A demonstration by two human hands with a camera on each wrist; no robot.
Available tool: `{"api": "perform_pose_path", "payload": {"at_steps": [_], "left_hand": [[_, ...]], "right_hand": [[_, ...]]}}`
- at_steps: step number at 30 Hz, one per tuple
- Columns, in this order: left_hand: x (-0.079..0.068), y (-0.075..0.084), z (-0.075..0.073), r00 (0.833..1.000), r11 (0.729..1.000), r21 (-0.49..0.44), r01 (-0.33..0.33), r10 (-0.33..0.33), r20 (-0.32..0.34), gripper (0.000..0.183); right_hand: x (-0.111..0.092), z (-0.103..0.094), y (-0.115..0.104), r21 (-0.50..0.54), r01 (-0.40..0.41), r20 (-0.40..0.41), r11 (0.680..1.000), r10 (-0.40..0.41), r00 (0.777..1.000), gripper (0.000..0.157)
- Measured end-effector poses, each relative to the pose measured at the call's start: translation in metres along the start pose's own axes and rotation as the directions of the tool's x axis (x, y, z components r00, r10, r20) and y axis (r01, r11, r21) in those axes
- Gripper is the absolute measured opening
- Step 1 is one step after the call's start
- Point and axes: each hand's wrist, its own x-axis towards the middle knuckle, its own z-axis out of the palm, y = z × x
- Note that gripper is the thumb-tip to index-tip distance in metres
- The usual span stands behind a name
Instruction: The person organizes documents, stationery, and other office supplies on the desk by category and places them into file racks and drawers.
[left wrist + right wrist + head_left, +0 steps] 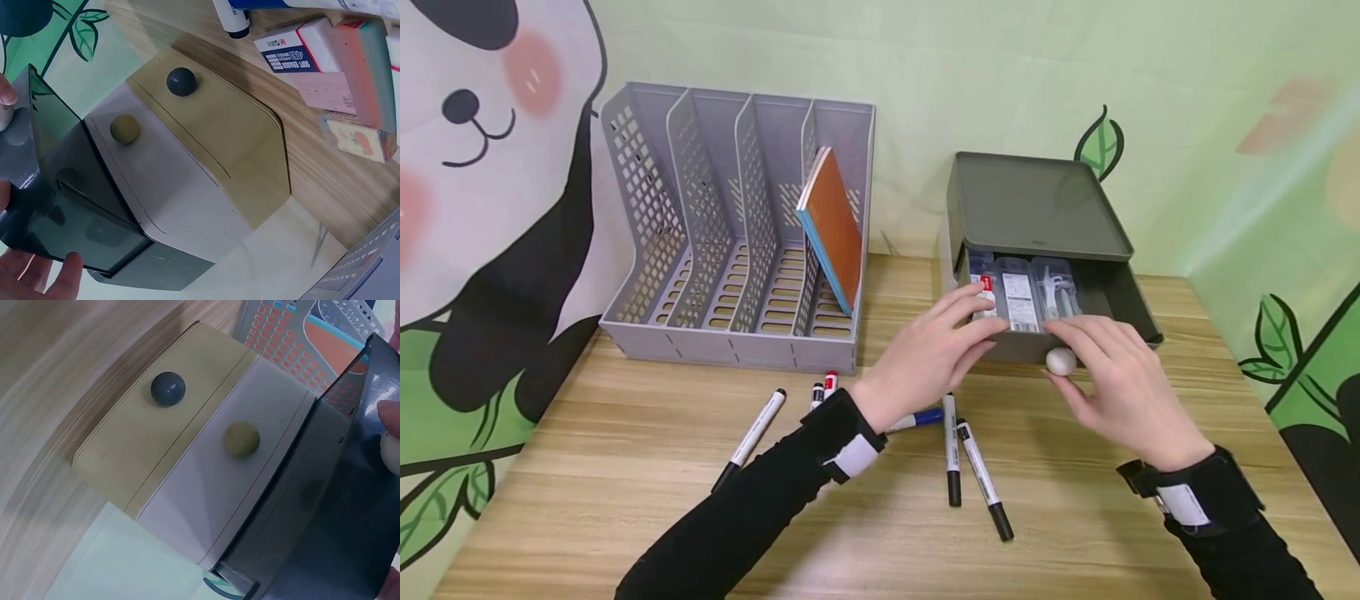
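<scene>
Dark drawer box (1033,200), top drawer (1022,349) pulled part out, both hands at its front.
Risk, my read: uneven force from the two sides could skew the drawer and jam it; too hard a pull could tip it out; a fast slide back could nip fingers against the box. Left hand (934,352): fingers slightly bent at the left part of the rim, thumb in front; can't tell how firmly it holds. Right hand (1116,387): fingertips bent over the rim, thumb lower at the knob, so the drawer front is between them. Plastic packs (1019,300) lie inside just behind the rim, near the left fingertips; could snag if they ride high. White knob (1062,361) sits between right thumb and fingers, touching the thumb.
</scene>
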Motion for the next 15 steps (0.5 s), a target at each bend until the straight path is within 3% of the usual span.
{"api": "perform_pose_path", "payload": {"at_steps": [6,15], "left_hand": [[0.005,-0.001,-0.002,1.0,1.0,0.002,0.006,-0.006,-0.003,0.027],[0.015,-0.009,0.0,0.999,0.998,0.05,0.043,-0.044,0.021,0.029]], "right_hand": [[0.004,0.001,0.001,0.027,-0.016,-0.062,1.0,0.017,0.998,0.071],[0.017,0.007,0.009,0.028,-0.07,-0.062,0.997,0.072,0.996,0.077]]}}
